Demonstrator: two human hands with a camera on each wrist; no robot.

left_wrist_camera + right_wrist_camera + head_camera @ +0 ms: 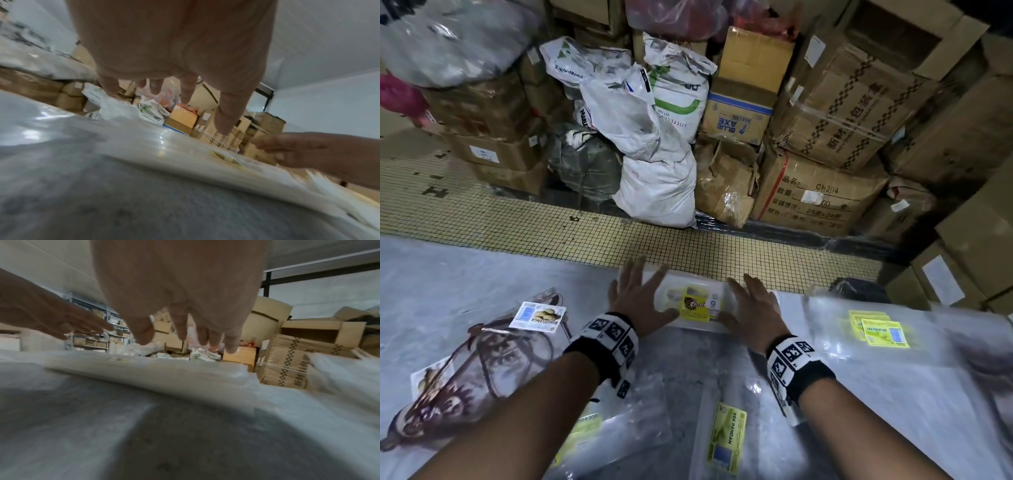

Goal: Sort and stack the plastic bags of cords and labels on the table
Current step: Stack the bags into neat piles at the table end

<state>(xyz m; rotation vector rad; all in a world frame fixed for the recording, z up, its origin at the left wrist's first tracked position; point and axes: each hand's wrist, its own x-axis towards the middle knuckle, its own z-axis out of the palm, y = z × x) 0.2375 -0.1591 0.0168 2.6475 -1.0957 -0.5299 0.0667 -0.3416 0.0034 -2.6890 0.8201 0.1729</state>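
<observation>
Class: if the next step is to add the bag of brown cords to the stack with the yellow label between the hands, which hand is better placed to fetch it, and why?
Left. The left hand is nearer the bag of brown cords; the right hand would likely have to cross the stack.

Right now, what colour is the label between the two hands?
Mostly yellow label, with a dark emblem; the head view shows it best.

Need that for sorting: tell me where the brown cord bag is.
In the head view, the brown cord bag lies on the table's left side, beside the left hand.
</observation>
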